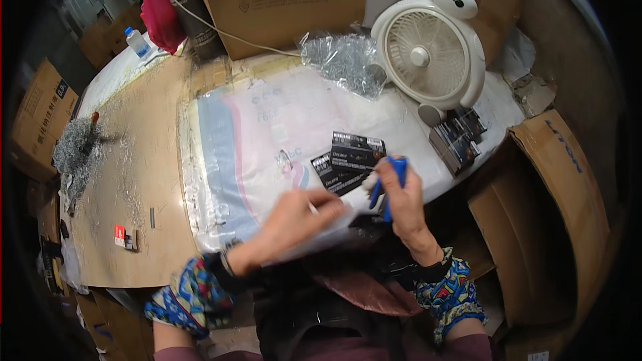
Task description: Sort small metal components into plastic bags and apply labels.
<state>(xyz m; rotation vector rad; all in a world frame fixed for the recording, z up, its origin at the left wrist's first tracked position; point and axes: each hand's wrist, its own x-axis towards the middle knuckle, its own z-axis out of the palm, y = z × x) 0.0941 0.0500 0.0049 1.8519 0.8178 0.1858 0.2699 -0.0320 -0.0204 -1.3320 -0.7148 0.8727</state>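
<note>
My right hand [404, 207] is closed round blue-handled pliers [399, 168], just right of the small black boxes on the table. Small whitish pieces [368, 183] show at its fingertips; I cannot make out what they are. My left hand [294, 219] hangs over the front edge of the table, its fingers pointing toward the right hand and smeared by motion. Whether it holds anything is unclear. Two flat black boxes with printed labels lie close by: the upper box [358, 150] partly overlaps the lower box [332, 177].
A white fan [428, 57] stands at the back right, with more black boxes [457, 142] in front. Left of the fan lies a clear bag of small metal parts [342, 60]. An open carton [558, 210] stands at the right. A wire heap [75, 150] and a small red box [120, 235] lie left.
</note>
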